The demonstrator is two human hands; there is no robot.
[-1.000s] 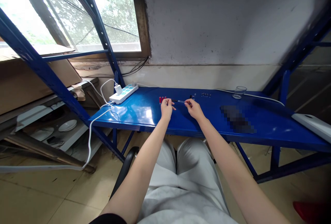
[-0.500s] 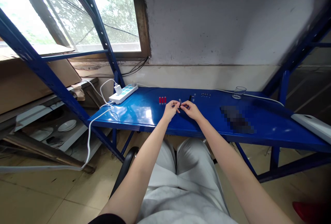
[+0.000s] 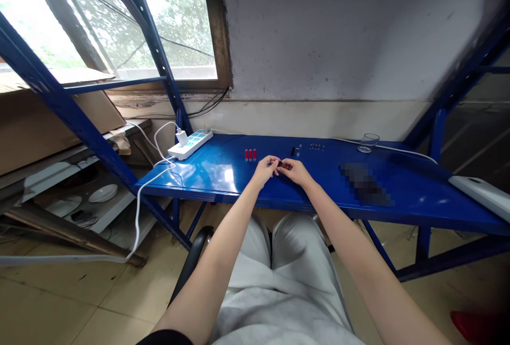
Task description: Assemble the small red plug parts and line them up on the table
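Observation:
My left hand [image 3: 264, 170] and my right hand [image 3: 294, 170] meet fingertip to fingertip just above the blue metal table [image 3: 223, 175]. Both pinch a small dark pen-like piece [image 3: 279, 164] between them; its exact shape is too small to make out. Three small red caps [image 3: 250, 154] stand in a row on the table just left of and behind my left hand. A few tiny dark parts [image 3: 295, 151] and a short row of small pieces [image 3: 317, 146] lie farther back.
A white power strip [image 3: 190, 144] with a plugged-in white cable sits at the table's back left. A glass cup [image 3: 368, 142] stands at the back right, a white flat device [image 3: 480, 191] at the far right. Blue rack posts flank the table; shelves with dishes are at left.
My hands were apart, each at one end of a thin pen-like piece. They have come together at the table's middle and now pinch a shorter dark piece between the fingertips.

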